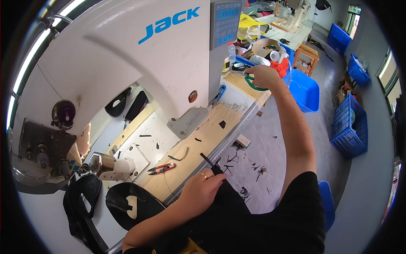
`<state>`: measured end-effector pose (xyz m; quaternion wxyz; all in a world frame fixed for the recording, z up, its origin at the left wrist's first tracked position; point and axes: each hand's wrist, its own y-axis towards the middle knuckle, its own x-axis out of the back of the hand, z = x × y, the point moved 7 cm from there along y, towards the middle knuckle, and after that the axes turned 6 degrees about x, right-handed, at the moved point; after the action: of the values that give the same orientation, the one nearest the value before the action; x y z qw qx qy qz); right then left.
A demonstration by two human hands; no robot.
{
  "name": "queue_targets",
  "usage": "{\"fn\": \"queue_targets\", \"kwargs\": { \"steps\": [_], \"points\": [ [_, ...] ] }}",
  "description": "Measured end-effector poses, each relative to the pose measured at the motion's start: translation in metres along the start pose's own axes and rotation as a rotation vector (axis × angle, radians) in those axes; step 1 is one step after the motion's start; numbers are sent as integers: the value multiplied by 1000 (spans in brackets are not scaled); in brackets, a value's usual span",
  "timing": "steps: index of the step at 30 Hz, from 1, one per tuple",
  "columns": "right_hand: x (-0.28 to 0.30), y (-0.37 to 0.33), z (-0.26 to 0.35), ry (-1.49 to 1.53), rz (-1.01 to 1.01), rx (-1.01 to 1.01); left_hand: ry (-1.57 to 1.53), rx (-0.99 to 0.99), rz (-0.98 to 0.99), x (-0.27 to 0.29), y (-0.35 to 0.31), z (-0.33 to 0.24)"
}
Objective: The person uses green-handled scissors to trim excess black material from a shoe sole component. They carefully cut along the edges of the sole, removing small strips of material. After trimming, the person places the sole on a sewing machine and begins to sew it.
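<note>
My left hand [198, 191] is closed in a pinch at the table's front edge, a ring on one finger. It holds a black strip of material [207, 160], whose narrow end sticks out past the fingers. My right hand [263, 77] reaches to the far end of the table, its fingers closed on green-handled scissors [252, 83]. Their blades are mostly hidden. Red-handled thread snips [162, 169] lie on the wooden tabletop [203, 139], left of my left hand. Beside my left forearm rests a black moulded piece with a cut-out [116, 201].
A large white sewing machine [127, 55] with a control panel [227, 21] fills the left. Black scraps [222, 124] and a blue cutter [220, 92] lie on the table. Cluttered blue bins and an open blue bin [305, 91] stand beyond my right hand; a blue crate [349, 127] sits right.
</note>
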<state>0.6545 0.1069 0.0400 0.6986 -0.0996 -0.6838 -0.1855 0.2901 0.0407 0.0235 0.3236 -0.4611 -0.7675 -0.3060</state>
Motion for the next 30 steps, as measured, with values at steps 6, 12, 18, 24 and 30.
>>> {"fn": "queue_targets", "kwargs": {
  "steps": [6, 12, 18, 24, 30],
  "points": [
    [-19, 50, 64, -138, 141, 126, -310, -55, -47, -14, -16, 23],
    [-19, 55, 84, -181, 58, 203, -171, 63, 66, -4, -13, 16],
    [-39, 54, 61, -102, 62, 101, -217, 80, 74, 0, -16, 23],
    [-31, 51, 64, -101, 51, 76, -260, 39, 46, 8, -23, 17],
    [-44, 56, 82, -87, 33, 183, -257, 74, -211, 44, -58, 26]
  ]
}}
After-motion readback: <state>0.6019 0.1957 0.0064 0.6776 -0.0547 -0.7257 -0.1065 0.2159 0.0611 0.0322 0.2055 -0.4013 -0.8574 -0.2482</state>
